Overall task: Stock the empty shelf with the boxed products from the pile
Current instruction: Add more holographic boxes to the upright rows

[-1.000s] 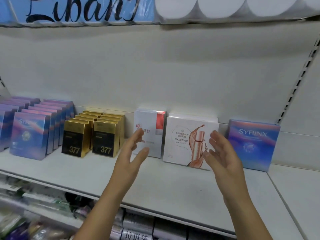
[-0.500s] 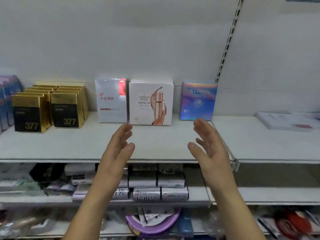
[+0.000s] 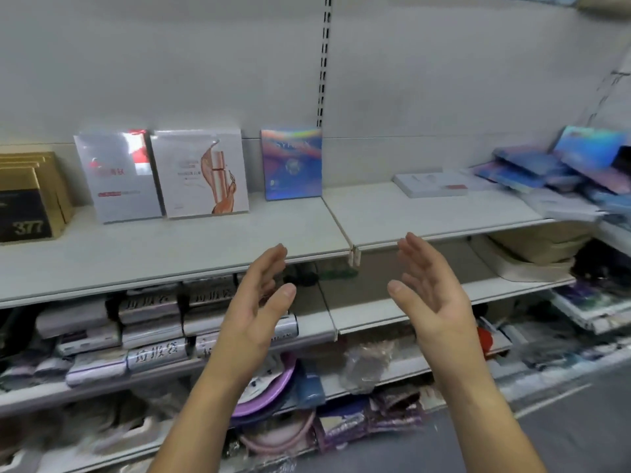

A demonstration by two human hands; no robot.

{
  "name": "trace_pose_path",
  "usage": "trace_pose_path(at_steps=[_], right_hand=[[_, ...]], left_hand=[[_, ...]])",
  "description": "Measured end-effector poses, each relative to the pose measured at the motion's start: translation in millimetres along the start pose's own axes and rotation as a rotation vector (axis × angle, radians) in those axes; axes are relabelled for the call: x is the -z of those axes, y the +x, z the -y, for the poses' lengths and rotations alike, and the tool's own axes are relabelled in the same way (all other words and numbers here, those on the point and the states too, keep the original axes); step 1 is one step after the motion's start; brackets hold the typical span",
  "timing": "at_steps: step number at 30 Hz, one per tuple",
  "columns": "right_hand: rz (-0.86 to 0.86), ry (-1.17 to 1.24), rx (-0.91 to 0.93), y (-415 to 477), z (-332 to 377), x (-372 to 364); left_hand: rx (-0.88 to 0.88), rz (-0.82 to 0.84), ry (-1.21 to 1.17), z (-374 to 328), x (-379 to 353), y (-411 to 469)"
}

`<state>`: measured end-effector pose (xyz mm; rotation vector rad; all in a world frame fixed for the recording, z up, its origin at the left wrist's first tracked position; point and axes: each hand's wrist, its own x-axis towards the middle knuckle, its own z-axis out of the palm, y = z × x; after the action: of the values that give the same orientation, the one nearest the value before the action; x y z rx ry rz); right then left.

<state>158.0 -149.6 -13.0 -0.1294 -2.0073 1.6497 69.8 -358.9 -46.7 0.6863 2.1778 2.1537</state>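
Note:
My left hand (image 3: 259, 302) and my right hand (image 3: 426, 288) hang open in front of the shelf edge (image 3: 170, 268), palms facing each other, holding nothing. On the shelf stand a gold and black box marked 377 (image 3: 27, 206), a white box with a red patch (image 3: 117, 175), a white box with a copper bottle print (image 3: 201, 172) and a blue iridescent box (image 3: 292, 163). The pile of blue and purple boxes (image 3: 560, 169) lies at the far right, with a flat white box (image 3: 430, 184) beside it.
Below the stocked shelf, a lower shelf holds grey wrapped packs (image 3: 150, 329). A purple basin (image 3: 266, 394) and bagged goods sit lower still. A beige bag (image 3: 539, 247) lies under the right shelf section. A slotted upright (image 3: 322, 59) divides the back wall.
The view has swung right and down, bringing the pile at the right into sight. Both hands have drawn back from the standing boxes to below the shelf edge, still open.

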Motion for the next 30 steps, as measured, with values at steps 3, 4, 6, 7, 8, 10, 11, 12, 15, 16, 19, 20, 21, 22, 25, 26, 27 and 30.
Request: trace_pose_path(at_steps=[3,4,6,7,8,10,11,12,15,16,19,20,21,22,25,26,27,30], right_hand=[[-0.045,-0.003,0.006,0.3,-6.6,46.6],[-0.056,-0.008,0.005,2.8,-9.9,64.5],[-0.078,-0.010,0.001,10.4,-16.5,103.7],[-0.087,-0.009,-0.001,15.0,-20.7,125.5],[-0.090,-0.012,-0.005,19.9,-25.6,149.0],[-0.080,-0.023,-0.016,30.5,-33.7,196.9],[-0.078,-0.031,-0.019,36.0,-36.2,220.1],[-0.084,-0.040,-0.025,41.7,-38.7,242.6],[-0.116,-0.041,-0.051,58.4,-46.4,301.8],[-0.120,-0.041,-0.058,64.5,-49.4,317.8],[-0.122,-0.029,-0.078,86.8,-61.7,353.8],[-0.126,-0.021,-0.081,95.8,-66.4,362.0],[-0.131,-0.015,-0.083,105.9,-71.6,369.2],[-0.134,-0.010,-0.086,116.5,-76.9,375.2],[-0.121,-0.013,-0.083,154.0,-94.9,392.1],[-0.115,-0.023,-0.079,167.9,-101.0,397.5],[-0.114,-0.036,-0.077,182.6,-106.8,402.9],[-0.123,-0.084,-0.076,227.5,-120.2,423.7]], left_hand=[[0.004,0.049,0.015,-2.7,-50.6,5.0],[0.010,0.066,0.010,-3.3,-69.7,8.3],[0.007,0.094,0.005,-5.5,-112.7,16.9],[-0.002,0.098,0.006,-6.5,-137.0,22.2],[-0.012,0.097,-0.001,-7.7,-163.1,27.7],[-0.026,0.095,-0.026,-13.1,-217.5,37.5],[-0.027,0.107,-0.031,-16.2,-244.6,41.9],[-0.026,0.129,-0.029,-19.1,-270.8,46.4],[-0.009,0.177,-0.011,-24.8,-333.9,60.1],[-0.005,0.175,-0.006,-25.7,-349.2,65.3],[0.012,0.153,0.007,-23.9,-383.8,83.8],[0.017,0.146,0.008,-22.5,-392.2,91.6],[0.024,0.136,0.007,-19.8,-400.3,101.1],[0.035,0.128,0.006,-16.4,-407.9,111.9],[0.060,0.108,-0.003,-1.9,-432.2,151.9],[0.064,0.102,-0.004,4.5,-440.6,167.5],[0.066,0.099,-0.007,10.5,-449.1,183.9],[0.063,0.086,-0.023,22.8,-477.2,230.2]])
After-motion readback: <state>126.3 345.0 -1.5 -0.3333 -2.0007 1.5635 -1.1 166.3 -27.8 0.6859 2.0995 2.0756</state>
